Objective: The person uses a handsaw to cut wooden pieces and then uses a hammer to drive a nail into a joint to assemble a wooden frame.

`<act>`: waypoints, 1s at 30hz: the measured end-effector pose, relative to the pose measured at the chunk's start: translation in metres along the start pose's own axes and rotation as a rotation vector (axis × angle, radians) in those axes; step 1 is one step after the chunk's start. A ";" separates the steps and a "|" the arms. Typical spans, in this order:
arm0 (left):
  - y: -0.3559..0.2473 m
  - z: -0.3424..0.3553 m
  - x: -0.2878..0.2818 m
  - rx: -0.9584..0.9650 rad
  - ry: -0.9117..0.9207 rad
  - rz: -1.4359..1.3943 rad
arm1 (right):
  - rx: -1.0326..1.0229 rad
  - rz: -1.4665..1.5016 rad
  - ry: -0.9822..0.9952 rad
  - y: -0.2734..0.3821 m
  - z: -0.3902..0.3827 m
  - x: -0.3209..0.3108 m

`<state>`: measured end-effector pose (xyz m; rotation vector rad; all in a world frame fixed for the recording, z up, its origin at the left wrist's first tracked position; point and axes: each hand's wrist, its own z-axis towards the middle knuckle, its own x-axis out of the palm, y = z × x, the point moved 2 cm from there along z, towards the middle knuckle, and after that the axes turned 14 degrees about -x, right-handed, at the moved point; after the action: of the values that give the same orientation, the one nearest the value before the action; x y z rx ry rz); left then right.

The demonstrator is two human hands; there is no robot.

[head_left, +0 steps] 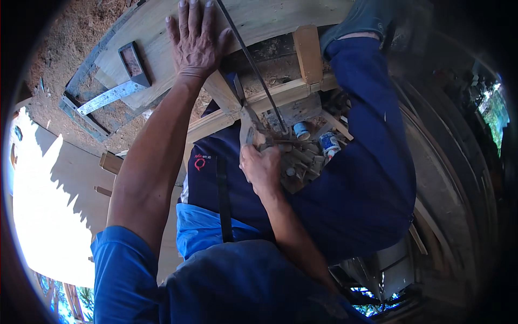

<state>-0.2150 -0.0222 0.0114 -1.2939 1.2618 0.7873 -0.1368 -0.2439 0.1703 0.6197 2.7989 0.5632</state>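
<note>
A try square (116,95) lies at the left end of the plank (156,46), which looks stiff and fairly heavy, best steadied flat-palmed. The left hand (195,42) rests on its face, fingers spread. Below the plank's near edge, the right hand (261,166) closes around the wooden handle (247,121), apparently a frame saw's: rigid, dry, best held low; the dark rod (252,59) beside it seems springier.

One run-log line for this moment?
left hand: flat on board | right hand: grip closed on wooden handle | square: left of left hand, untouched
</note>
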 end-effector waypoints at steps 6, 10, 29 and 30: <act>0.014 -0.012 0.001 0.005 0.069 0.001 | -0.002 0.162 -0.261 0.007 -0.069 0.004; 0.008 -0.007 0.000 -0.017 0.036 -0.006 | 0.088 -0.147 -0.079 -0.011 -0.021 0.001; 0.015 -0.011 0.006 0.007 -0.043 0.067 | 0.164 -0.109 -0.122 0.020 -0.024 0.011; 0.015 -0.012 0.009 0.005 -0.042 0.063 | 0.164 -0.113 -0.125 0.017 -0.010 0.010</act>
<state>-0.2304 -0.0332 0.0009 -1.2331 1.2753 0.8508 -0.1426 -0.2287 0.1847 0.5040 2.7578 0.2654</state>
